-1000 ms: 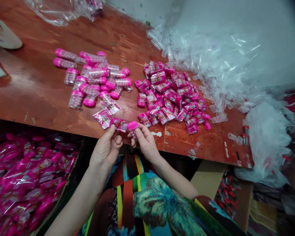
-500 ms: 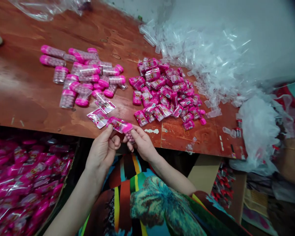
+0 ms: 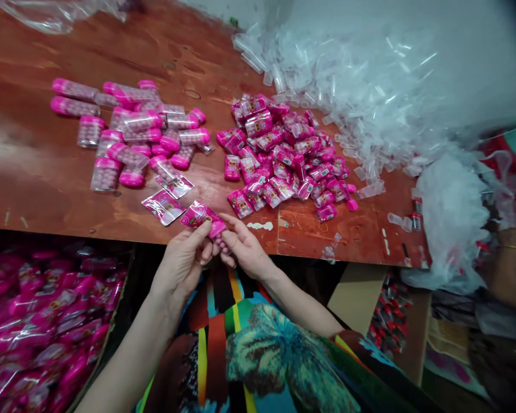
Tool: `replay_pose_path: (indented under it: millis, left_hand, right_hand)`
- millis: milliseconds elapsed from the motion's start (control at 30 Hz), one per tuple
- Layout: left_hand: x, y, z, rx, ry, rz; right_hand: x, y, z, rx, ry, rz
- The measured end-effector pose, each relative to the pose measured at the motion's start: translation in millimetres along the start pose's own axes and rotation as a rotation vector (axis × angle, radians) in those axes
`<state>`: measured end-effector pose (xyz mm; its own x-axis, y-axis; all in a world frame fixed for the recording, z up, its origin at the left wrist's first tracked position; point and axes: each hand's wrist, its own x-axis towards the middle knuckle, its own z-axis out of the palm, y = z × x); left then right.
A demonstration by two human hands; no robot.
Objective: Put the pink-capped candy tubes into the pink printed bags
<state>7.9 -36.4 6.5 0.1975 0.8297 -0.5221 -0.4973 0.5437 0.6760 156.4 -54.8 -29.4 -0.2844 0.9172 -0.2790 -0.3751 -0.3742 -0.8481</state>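
Observation:
Near the table's front edge, my left hand (image 3: 187, 255) pinches a shiny pink printed plastic sleeve (image 3: 196, 213) between thumb and fingers. My right hand (image 3: 247, 249) is closed around a small clear candy bottle (image 3: 222, 245) with pale pink balls inside. The sleeve reaches over the capped end of the bottle; how far it goes round is hidden by my fingers. Two more flat printed sleeves lie just beyond, one of them (image 3: 163, 206) left of my hands. Further back is a group of pink-capped candy bottles (image 3: 141, 123) without sleeves.
A heap of sleeved bottles (image 3: 279, 155) lies right of centre on the red-brown table (image 3: 189, 69). Behind it spreads a pile of clear plastic tubes (image 3: 348, 92). A box of pink bottles (image 3: 47, 321) stands lower left. Another person's arm (image 3: 509, 275) shows at far right.
The sleeve has come down over the bottle's pink cap, which showed bare before. My left thumb has moved right along the sleeve, closer to my right hand. The view has shifted slightly.

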Motion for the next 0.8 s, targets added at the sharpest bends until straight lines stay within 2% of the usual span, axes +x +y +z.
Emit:
replay_pose_path:
  millis: [167, 300, 433, 533, 667, 800]
  left_hand:
    - [-4, -8, 3, 0.031, 0.050, -0.042]
    - [-6, -6, 8, 0.024, 0.110, 0.010]
    - [-3, 1, 9, -0.001, 0.107, 0.010]
    - [-1, 2, 8, 0.011, 0.078, -0.017]
    - [-1, -3, 4, 0.054, 0.098, 0.001]
    - [-4, -7, 0, 0.075, 0.094, 0.004]
  right_hand:
    - [-1, -1, 0, -0.161, 0.058, -0.065]
    - [-2, -4, 0, -0.321, 0.069, -0.173]
    - [-8, -7, -8, -0.196, -0.078, -0.069]
    - [-14, -6, -13, -0.144, -0.117, -0.031]
    - [-15, -2, -8, -0.089, -0.043, -0.022]
    - [-13, 0, 1, -0.166, 0.086, -0.107]
